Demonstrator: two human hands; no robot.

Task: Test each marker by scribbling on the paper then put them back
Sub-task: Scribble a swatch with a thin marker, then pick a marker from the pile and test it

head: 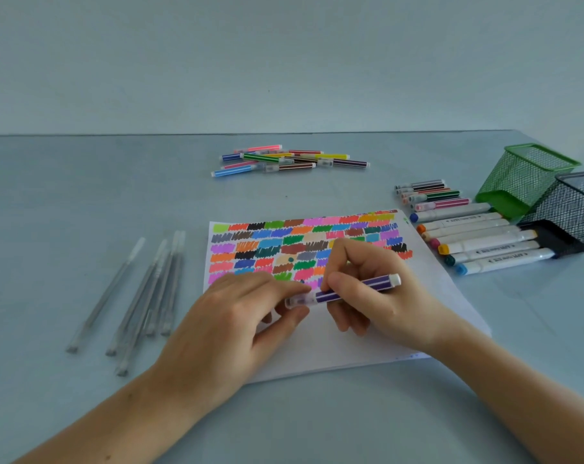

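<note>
Right hand (367,289) grips purple marker (357,289) | left hand (237,316) pinches its cap (299,301) | paper (350,339) beneath

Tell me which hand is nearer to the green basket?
Right. The right hand, holding the purple marker over the paper, lies closer to the green basket at the far right. The left hand pinches the marker's cap, farther left.
</note>
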